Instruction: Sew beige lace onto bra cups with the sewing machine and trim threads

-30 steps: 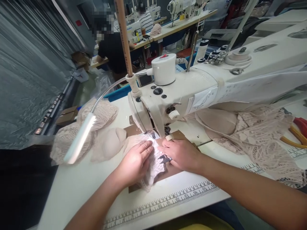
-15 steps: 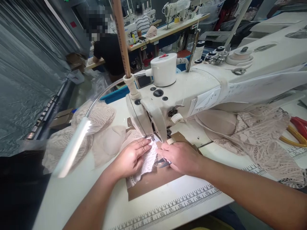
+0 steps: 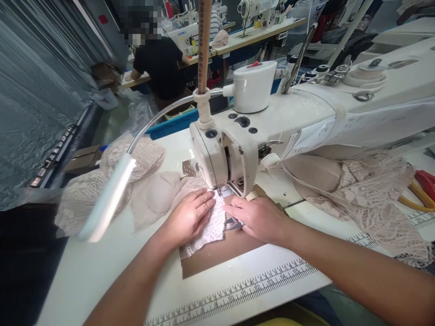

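My left hand (image 3: 192, 216) lies flat with its fingers stretched over a strip of pale lace fabric (image 3: 212, 226), pressing it to the machine bed. The strip's far end is at the presser foot (image 3: 219, 191) of a white sewing machine (image 3: 212, 154). My right hand (image 3: 263, 220) is closed around small scissors (image 3: 234, 223), whose dark blades point left beside the lace edge. The scissors' handles are hidden in my palm. My right index finger reaches to the strip's right edge near the foot. A brown plate (image 3: 204, 265) lies under the fabric.
Lace cup pieces (image 3: 136, 156) lie left, beneath a lit lamp (image 3: 108, 199) on a bent neck. More lace garments (image 3: 367, 190) and yellow-red handled scissors (image 3: 419, 192) lie right. A printed ruler (image 3: 238, 296) runs along the front edge. A person (image 3: 158, 68) sits beyond.
The camera view has shifted, so the machine head appears farther right. More of the lace strip shows between my hands. Both hands keep nearly the same positions, the scissors still in the right.
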